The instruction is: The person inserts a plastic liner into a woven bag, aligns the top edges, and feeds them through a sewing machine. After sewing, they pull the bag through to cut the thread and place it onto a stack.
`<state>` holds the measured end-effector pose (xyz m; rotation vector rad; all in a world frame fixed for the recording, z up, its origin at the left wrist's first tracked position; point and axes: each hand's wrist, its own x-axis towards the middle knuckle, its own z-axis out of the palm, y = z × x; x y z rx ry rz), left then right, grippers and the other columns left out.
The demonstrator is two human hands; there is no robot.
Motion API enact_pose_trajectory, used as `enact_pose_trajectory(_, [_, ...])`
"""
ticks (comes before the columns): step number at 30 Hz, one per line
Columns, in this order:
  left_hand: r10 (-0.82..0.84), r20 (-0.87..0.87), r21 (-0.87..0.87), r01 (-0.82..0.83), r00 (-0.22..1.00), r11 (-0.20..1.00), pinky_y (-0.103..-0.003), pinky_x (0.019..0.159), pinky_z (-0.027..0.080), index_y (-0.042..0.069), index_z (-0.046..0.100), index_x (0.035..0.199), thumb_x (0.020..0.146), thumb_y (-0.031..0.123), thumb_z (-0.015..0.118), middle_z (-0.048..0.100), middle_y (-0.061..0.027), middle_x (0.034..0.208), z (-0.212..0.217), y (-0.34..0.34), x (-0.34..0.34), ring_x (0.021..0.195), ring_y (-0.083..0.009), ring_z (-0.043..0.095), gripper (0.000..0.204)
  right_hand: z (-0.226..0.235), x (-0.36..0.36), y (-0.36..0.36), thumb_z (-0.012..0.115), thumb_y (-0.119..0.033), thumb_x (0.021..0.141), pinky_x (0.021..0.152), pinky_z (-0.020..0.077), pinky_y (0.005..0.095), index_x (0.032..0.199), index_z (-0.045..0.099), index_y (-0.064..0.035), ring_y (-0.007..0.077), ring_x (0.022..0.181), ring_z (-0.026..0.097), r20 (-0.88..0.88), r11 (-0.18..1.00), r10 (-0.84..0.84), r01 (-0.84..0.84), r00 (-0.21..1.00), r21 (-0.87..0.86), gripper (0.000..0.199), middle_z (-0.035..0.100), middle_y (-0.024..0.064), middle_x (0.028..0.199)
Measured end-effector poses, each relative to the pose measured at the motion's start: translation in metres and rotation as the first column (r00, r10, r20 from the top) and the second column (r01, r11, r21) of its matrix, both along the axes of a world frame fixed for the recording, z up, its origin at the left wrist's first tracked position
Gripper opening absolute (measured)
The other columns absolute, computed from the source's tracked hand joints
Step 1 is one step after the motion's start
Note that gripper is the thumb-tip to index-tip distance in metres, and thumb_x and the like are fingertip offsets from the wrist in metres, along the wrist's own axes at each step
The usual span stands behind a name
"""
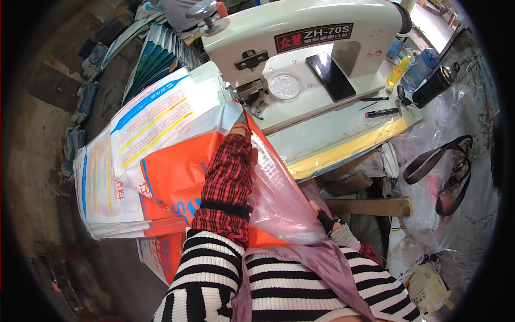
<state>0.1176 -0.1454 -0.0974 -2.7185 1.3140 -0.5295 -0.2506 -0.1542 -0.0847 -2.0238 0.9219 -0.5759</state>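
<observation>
An orange and white woven plastic bag [179, 161] with blue printing lies across my front, its mouth edge running beside the sewing machine [300, 43]. A clear plastic liner [271, 196] shows along its right side. My left hand [241, 126], past a red and black checked sleeve cover, rests at the bag's upper end close to the machine's needle area; its fingers are mostly hidden. Lower down on the right, my right hand [325, 219] in a dark fingerless glove is closed at the edge of the bag and liner, its fingers partly covered.
A black phone [330, 78], a round clear dish [284, 86] and a marker [381, 113] lie on the machine's bed and table. Bottles and a black tumbler [435, 86] stand at right. Below them are a wooden bar [370, 206], dark strap and plastic sheeting. Folded bags are stacked far left.
</observation>
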Motion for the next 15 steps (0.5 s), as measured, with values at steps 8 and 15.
enact_pose_trajectory(8, [-0.230,-0.037,0.310,0.230,0.973,0.923,-0.043,0.056,0.050,0.012,0.068,0.070,0.077,0.024,0.051,0.065,-0.0143,0.075,-0.008,0.080,0.108,0.065,-0.0282,0.065,0.022,0.001,0.063,-0.055,0.050,-0.025,0.082,0.058,0.0487,0.0481,0.086,0.056,0.0047,0.0382,0.064,0.060,-0.428,0.798,0.557,-0.602,0.711,0.039,0.030,0.058,0.0219,0.070])
enact_pose_trajectory(15, [-0.109,-0.235,0.816,0.257,0.966,0.518,-0.051,0.068,0.050,0.007,0.068,0.081,0.076,0.019,0.051,0.065,-0.0167,0.087,-0.008,0.201,0.054,0.074,-0.0298,0.064,0.021,0.026,0.213,-0.105,0.052,-0.010,0.076,0.070,0.0504,0.0373,0.080,0.065,0.0005,0.0320,0.077,0.063,-0.401,0.695,0.656,-0.719,0.639,-0.008,0.017,0.064,0.0197,0.080])
